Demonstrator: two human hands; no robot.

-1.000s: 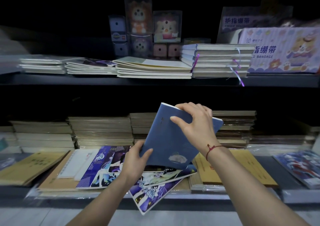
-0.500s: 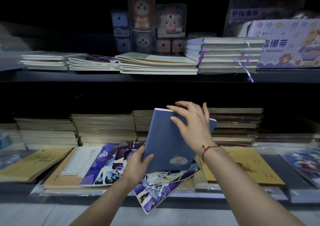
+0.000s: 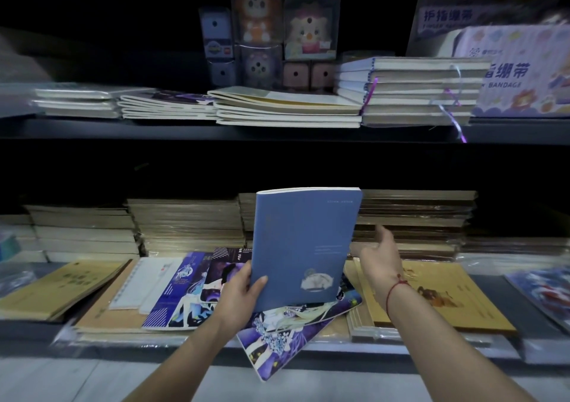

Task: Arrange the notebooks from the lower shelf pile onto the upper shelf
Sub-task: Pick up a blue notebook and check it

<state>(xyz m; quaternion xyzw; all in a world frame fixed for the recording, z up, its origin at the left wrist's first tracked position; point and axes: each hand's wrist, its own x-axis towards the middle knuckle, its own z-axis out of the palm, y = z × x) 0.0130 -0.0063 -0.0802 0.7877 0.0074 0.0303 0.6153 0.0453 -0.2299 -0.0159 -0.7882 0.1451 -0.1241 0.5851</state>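
The left hand (image 3: 239,293) is pinching the lower left corner of a matte blue rectangular notebook (image 3: 303,244), holding it nearly upright above the glossy illustrated notebooks (image 3: 277,333) on the lower shelf (image 3: 431,350). Just beside its right edge, the right hand (image 3: 377,258) is hovering, fingers loosely spread, gripping nothing.

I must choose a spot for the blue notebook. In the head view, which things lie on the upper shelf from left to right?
Wrapped white notebooks → purple-cover stack → cream-cover stack → tall ribboned stack → finger bandage box.
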